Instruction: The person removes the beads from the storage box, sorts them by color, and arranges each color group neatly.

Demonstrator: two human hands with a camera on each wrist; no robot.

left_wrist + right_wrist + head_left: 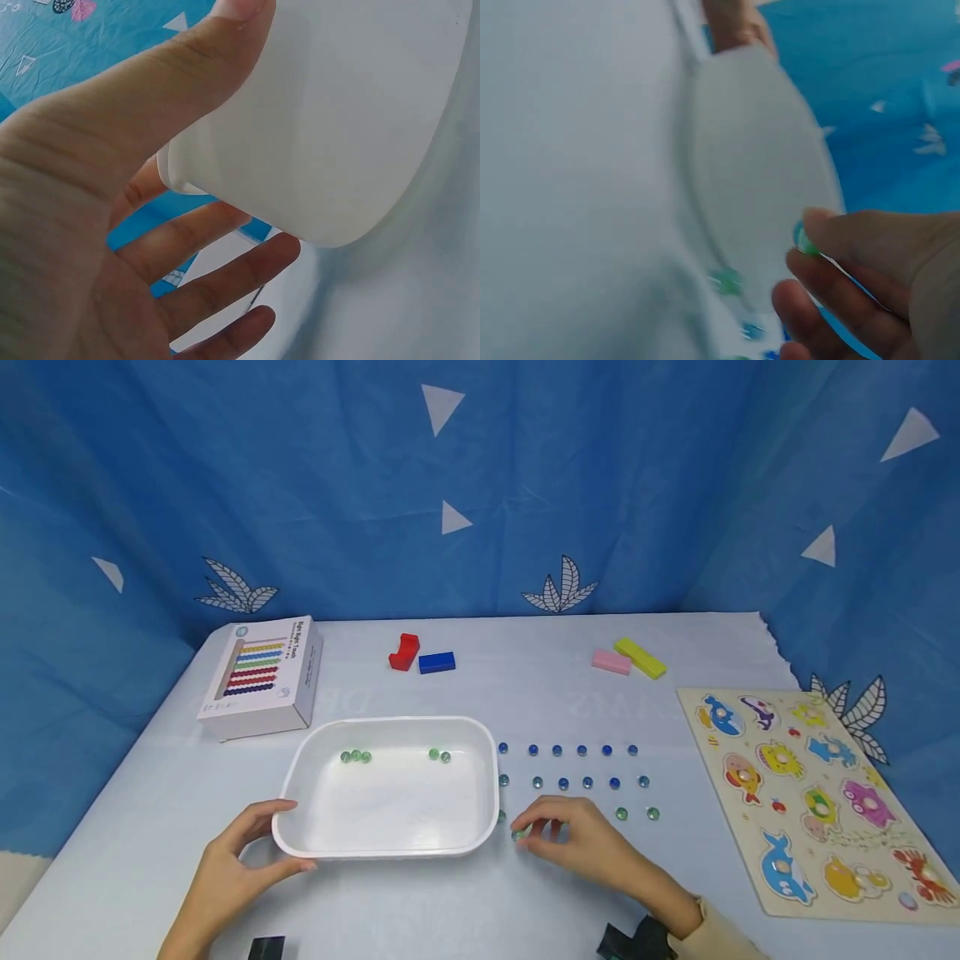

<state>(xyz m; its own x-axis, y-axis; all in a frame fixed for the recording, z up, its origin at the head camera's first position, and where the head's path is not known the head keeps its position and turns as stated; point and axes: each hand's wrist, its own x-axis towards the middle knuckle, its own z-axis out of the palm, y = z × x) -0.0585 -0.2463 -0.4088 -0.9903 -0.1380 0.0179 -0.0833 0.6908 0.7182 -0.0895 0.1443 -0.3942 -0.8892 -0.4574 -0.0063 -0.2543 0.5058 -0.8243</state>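
Note:
A white tray [390, 853] lies on the table with several green marbles [356, 756] inside, near its far wall. My left hand [228, 864] grips the tray's near left corner, thumb at the front side and fingertips at the left rim. In the left wrist view the thumb [202, 67] lies along the tray's outer wall. My right hand [581, 843] pinches a green marble [805, 238] between thumb and index finger, just outside the tray's right side. Rows of blue marbles [582, 750] lie right of the tray, with green marbles [622, 814] in the nearest row.
An abacus box [262, 677] stands at the back left. Red [404, 652] and blue [437, 662] blocks lie behind the tray; pink [612, 662] and yellow [641, 658] ones lie farther right. A wooden sea-animal puzzle board [750, 860] is at the right edge.

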